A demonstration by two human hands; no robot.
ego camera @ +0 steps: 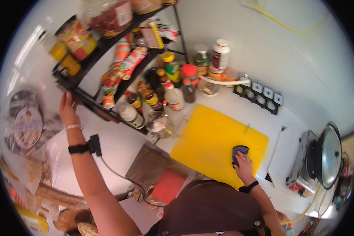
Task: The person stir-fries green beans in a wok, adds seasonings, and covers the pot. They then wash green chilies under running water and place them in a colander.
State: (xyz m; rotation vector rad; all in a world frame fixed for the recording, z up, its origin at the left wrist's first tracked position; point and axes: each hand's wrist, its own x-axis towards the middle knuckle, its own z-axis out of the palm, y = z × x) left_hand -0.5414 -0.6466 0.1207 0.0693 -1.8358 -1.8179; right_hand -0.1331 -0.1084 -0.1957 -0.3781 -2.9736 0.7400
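My right hand [244, 166] has its fingers on a small dark grey rounded object [239, 151], whose exact kind I cannot tell. That object lies on a yellow cutting board [212, 141], towards its right side. Far to the left, my left hand [69, 110] is raised at the lower end of a black metal rack [85, 96]. Its fingertips are at the rack's edge, and whether they grip it is unclear. Bottles stand by the rack, among them a white-capped bottle [132, 116] and a clear glass jug [160, 125].
A spice holder [258, 93] with several compartments stands against the wall. On the right is a gas stove [303, 165] bearing a lidded wok [330, 156]. A cable [121, 174] hangs from my left wrist. Plastic bags [26, 171] crowd the left side.
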